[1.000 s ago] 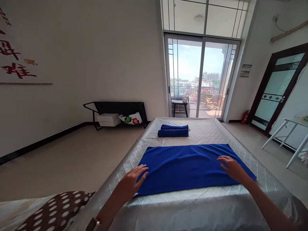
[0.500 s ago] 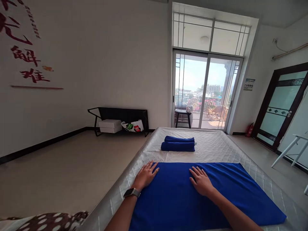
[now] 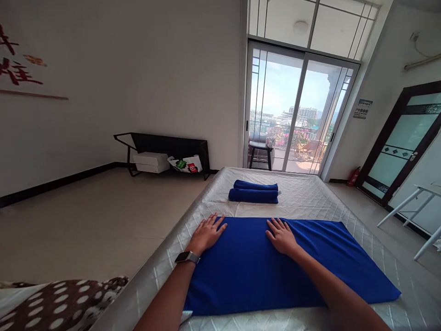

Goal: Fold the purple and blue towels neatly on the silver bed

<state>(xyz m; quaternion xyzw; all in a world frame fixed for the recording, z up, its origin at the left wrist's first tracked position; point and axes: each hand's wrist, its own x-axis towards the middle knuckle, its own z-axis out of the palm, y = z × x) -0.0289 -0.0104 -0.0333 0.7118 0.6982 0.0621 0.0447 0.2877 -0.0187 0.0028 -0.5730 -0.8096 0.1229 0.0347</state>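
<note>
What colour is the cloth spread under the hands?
The cloth is plain deep blue, shown in the head view, the only one.

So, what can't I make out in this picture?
All in the head view:
- The undersides of the left hand and right hand: turned down toward the blue cloth.
- Part of the cloth's near edge: behind the right forearm.
- The full red calligraphy: cut off by the left edge.
- The whole white table: cut off by the right edge.
- Fine print on the wall notice: too small.
</note>
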